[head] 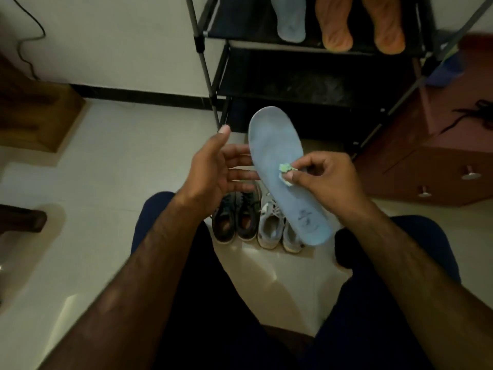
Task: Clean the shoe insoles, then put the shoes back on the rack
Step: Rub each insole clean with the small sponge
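Above the lap [213, 316], the right grip [325, 180] pinches a green wad [286, 170] onto the insole [274, 142], backed by the released, straight-fingered left grip [216, 166].

A reddish-brown cabinet [426, 172] with two round metal knobs [470, 175] stands on the pale tiled floor [114, 161] at the right, a tangled black cord [477, 112] on its top. At the left a black cable [43, 33] hangs down the white wall [120, 44] (both ends out of sight) above a low wooden block [40, 116].
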Demonstrator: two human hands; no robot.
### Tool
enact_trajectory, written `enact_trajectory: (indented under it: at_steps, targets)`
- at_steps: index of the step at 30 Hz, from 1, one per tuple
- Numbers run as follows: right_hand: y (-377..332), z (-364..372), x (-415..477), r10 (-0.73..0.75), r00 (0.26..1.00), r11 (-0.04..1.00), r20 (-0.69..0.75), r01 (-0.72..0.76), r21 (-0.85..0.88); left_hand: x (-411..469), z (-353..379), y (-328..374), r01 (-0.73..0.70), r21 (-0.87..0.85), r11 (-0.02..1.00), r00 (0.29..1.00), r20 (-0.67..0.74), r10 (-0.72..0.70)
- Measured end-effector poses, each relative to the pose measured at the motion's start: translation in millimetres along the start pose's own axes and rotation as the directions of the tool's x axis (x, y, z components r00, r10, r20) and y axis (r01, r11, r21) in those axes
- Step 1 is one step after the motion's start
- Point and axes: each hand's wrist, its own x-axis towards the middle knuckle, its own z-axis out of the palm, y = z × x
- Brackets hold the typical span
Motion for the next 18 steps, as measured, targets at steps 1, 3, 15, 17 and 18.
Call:
enact_trajectory:
  at_steps: [1,3,15,17,18]
  targets:
    - [-3.4,0.4,3.9,0.044,0.999,0.989,-0.027,-0.040,0.142,3.2,-1.5,3.8,-0.027,0.061,0.998,1.000,0.014,0.026]
    - [-9.2,2.9,12.5,0.102,0.993,0.944,-0.064,-0.076,0.320,4.7,2.5,4.5,-0.047,0.233,0.971,0.998,0.048,0.037]
    - [-41.8,9.1,58.0,0.066,0.996,0.995,0.052,-0.069,0.068,45.6,3.2,25.8,-0.135,0.298,0.945,0.977,-0.118,0.177]
    - [-48.2,10.7,73.5,0.075,0.997,0.994,0.029,-0.077,0.076,58.3,-0.7,38.6,-0.150,0.320,0.935,0.977,-0.099,0.190]
    - [-51.4,11.6,85.8,0.078,0.997,0.994,0.011,-0.078,0.082,66.4,-2.5,46.6,-0.158,0.326,0.932,0.976,-0.089,0.196]
